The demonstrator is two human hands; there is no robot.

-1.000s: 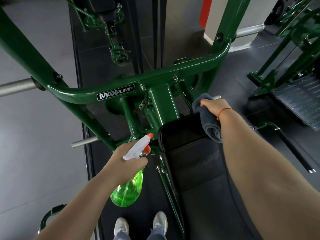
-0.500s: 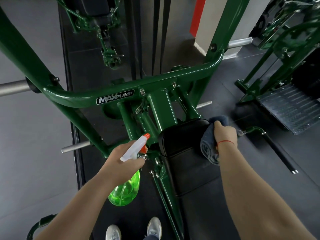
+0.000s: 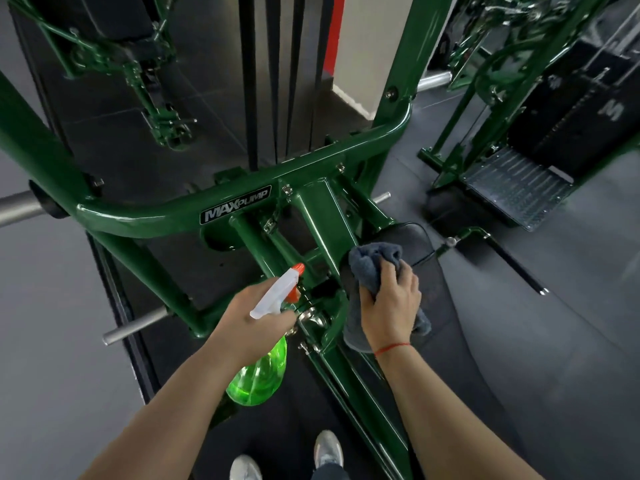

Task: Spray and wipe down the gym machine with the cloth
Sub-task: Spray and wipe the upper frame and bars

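Note:
A dark green gym machine with a MAXPUMP label fills the middle of the head view. Its black padded bench runs down to the right. My left hand grips a green spray bottle with a white head and orange nozzle, pointed at the frame's centre post. My right hand holds a crumpled grey cloth against the left side of the black pad, beside the green post. A red string circles my right wrist.
Steel pegs stick out at the left and far left. A black-handled lever juts out right of the pad. Another green machine with a ribbed footplate stands at the right. My shoes are on the black mat.
My right hand has carried the cloth from the pad's top right corner across to its left side, near the green post. The view has shifted right and closer. The spray bottle stays in my left hand.

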